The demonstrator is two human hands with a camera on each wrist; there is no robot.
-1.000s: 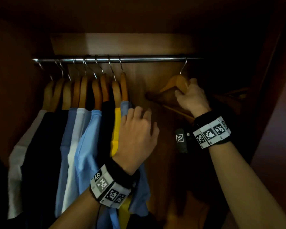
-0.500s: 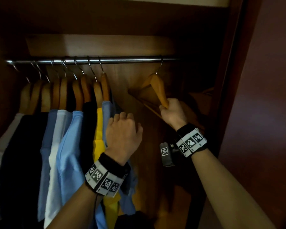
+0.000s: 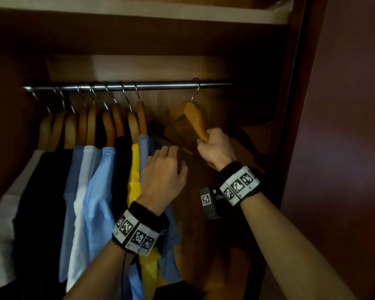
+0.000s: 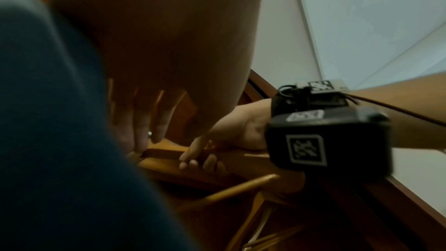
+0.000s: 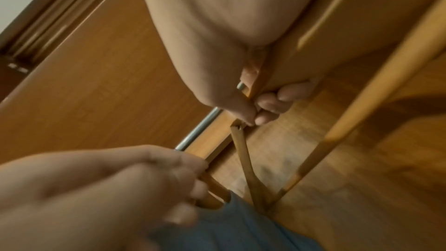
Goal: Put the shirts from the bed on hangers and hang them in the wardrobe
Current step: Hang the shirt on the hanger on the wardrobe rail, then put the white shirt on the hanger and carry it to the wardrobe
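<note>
Fingers of the right hand curl round the near arm of an empty wooden hanger, thumb pinched against them. That hanger's hook sits over the metal rail toward the rail's right end, well apart from the others, and the hanger is tilted and turned toward the back panel.

Left hand fingers are straight and relaxed, gripping nothing; they reach in beside the rightmost hung garment, a light blue shirt, close to the empty hanger's lower bar. Whether they touch the bar is unclear.

Along the left and middle of the rail hang the other wooden hangers with shirts: white at the far left, then dark ones, blues, another white, and a yellow shirt just left of the last blue. A pale shelf crosses the wardrobe above the rail.
</note>
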